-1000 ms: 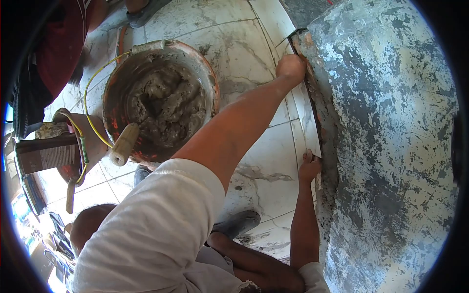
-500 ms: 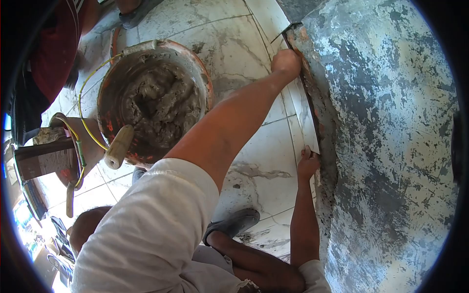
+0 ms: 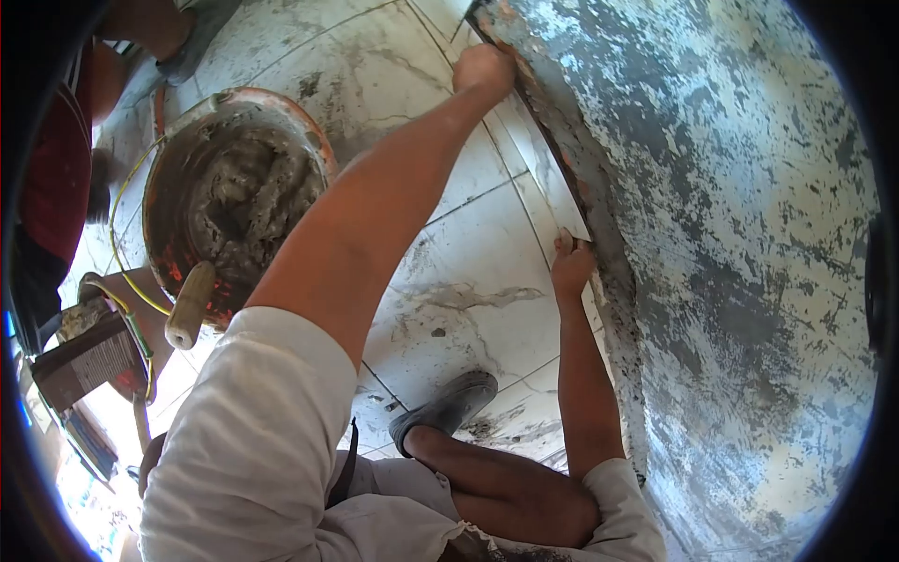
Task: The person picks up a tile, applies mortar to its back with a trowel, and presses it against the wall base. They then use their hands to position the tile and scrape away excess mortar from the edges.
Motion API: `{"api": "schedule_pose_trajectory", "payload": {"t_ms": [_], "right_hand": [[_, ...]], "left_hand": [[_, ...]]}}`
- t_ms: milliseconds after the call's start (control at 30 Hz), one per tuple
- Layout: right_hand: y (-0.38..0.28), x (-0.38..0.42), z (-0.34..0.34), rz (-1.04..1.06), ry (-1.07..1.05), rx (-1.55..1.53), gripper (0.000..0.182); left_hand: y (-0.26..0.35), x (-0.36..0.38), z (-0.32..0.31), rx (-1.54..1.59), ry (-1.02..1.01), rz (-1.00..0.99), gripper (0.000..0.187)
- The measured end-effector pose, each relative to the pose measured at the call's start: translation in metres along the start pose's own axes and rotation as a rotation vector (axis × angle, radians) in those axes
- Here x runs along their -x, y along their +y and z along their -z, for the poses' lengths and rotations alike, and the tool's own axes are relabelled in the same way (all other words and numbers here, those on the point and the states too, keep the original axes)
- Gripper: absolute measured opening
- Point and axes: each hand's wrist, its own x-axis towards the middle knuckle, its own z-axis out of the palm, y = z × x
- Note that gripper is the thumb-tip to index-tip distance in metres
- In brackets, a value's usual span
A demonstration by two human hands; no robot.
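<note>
A long, narrow white tile strip [image 3: 551,173] with a dark edge lies along the foot of the wall, beside a rough mortar band [image 3: 611,229]. My left hand [image 3: 484,70] is closed on the strip's far part, its fingertips partly hidden. At the near end, my right hand [image 3: 571,267] pinches the strip's corner between thumb and fingers. Left of my left forearm stands an orange-rimmed bucket [image 3: 325,155] holding wet grey mortar [image 3: 243,183]. A worn tool handle [image 3: 190,304] leans out over the bucket's near rim.
The patchy grey-and-white wall [image 3: 740,253] rises close on the right. Marbled floor tiles [image 3: 468,272] bear smears and crumbs. My dark shoe [image 3: 454,403] rests on them. Another person's red clothing [image 3: 56,183] shows at left, above a brown box-like object [image 3: 89,361].
The view has turned and shifted, so the bucket, strip and both hands appear further left and higher. Both hands keep hold of the strip; the strip's own movement is hard to tell.
</note>
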Motion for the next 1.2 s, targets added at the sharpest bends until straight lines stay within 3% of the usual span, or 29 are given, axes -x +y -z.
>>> {"api": "schedule_pose_trajectory", "payload": {"t_ms": [267, 433, 500, 633, 700, 833, 900, 1200], "right_hand": [[0.011, -0.002, -0.004, -0.032, -0.016, -0.021, 0.031], [0.033, -0.005, -0.011, 0.055, -0.008, 0.151, 0.032], [0.033, -0.005, -0.009, 0.091, -0.004, 0.132, 0.027], [0.018, -0.004, -0.005, 0.159, -0.036, 0.188, 0.026], [0.016, -0.005, -0.004, -0.074, -0.075, -0.031, 0.028], [0.019, -0.006, -0.004, 0.030, -0.061, 0.028, 0.031], [0.001, -0.001, -0.001, -0.087, -0.049, -0.090, 0.032], [0.003, -0.002, -0.003, -0.081, -0.049, -0.050, 0.034]], "left_hand": [[0.000, -0.004, 0.002, -0.049, -0.053, -0.005, 0.042], [-0.001, -0.011, 0.002, -0.149, -0.146, -0.083, 0.043], [-0.005, -0.013, -0.009, -0.051, 0.022, -0.030, 0.047], [0.005, 0.001, 0.000, 0.005, 0.025, 0.039, 0.045], [0.006, 0.004, 0.003, 0.056, 0.014, 0.054, 0.046], [0.007, 0.012, 0.009, 0.121, 0.016, 0.077, 0.047], [0.008, 0.015, 0.014, 0.124, -0.026, 0.082, 0.047], [0.010, 0.017, 0.022, 0.148, -0.068, 0.069, 0.045]]}}
